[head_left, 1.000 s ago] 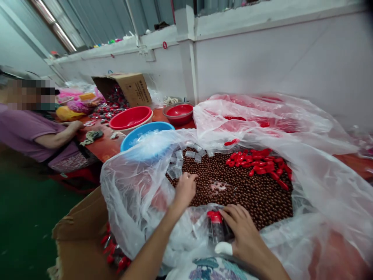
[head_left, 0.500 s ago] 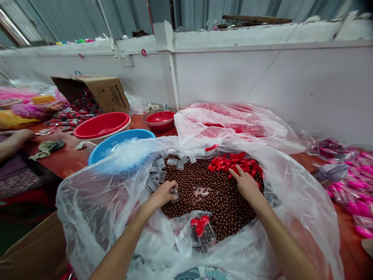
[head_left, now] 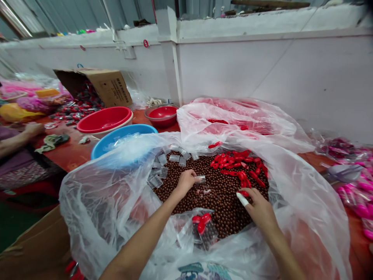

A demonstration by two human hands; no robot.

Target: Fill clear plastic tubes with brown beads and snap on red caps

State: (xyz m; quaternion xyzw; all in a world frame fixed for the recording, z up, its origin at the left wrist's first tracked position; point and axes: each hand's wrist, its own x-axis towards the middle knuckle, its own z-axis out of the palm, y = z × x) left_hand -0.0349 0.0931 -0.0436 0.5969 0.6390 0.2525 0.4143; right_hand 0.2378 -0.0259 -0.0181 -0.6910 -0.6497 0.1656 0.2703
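Brown balls (head_left: 221, 202) fill a large clear plastic bag (head_left: 96, 217) spread open before me. Above their middle, my left hand (head_left: 187, 182) pinches a small clear container (head_left: 200, 179). My right hand (head_left: 256, 204), with a white covering on one fingertip, is over the right side of the balls, its fingers closed on a red piece. Loose red pieces (head_left: 233, 160) lie at the back right of the balls. Several clear containers (head_left: 155, 181) rest along the left edge. Near the front, filled containers with red tops (head_left: 205, 227) lie on the plastic.
Blue (head_left: 96, 149) and red (head_left: 105, 119) basins stand at the back left, near a cardboard box (head_left: 112, 89) spilling small items. A person's arm (head_left: 17, 142) is at the far left. Pink items (head_left: 357, 194) lie at the right; bagged red pieces (head_left: 244, 116) sit behind.
My left hand has moved right, over the balls, with the clear container. My right hand has come down from the red pile with a red piece, its fingers now closed.
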